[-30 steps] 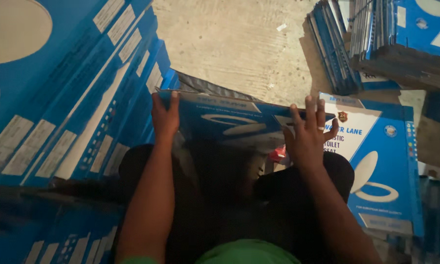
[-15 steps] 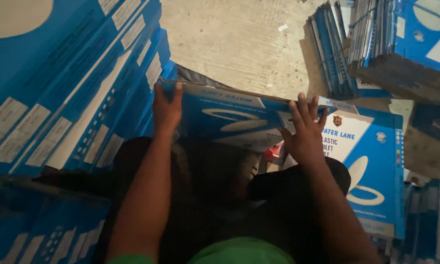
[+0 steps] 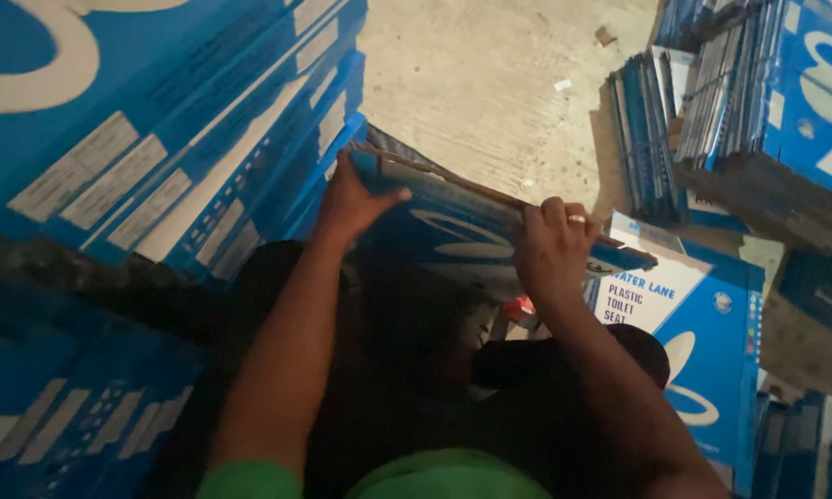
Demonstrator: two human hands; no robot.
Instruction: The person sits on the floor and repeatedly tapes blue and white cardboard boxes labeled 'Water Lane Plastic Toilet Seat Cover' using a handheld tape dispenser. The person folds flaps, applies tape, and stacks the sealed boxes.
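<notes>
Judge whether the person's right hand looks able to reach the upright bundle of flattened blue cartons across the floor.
Probably not as it stands: the right hand grips the blue cardboard box, and bare concrete floor separates it from the bundle.

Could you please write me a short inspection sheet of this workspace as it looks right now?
Surface: bare concrete floor, dusty, with small scraps.
Job's things: flat blue carton, held at its upper edge, tilted over the person's lap.
Clutter: blue carton with a white label lying flat at right; small red item below the held carton, too hidden to tell.
Hands: left hand grips the carton's left corner; right hand, wearing a ring, curls over its top edge.
Cables: nothing seen.
Surroundings: stacked blue cartons at left; bundles of folded cartons at upper right.
</notes>
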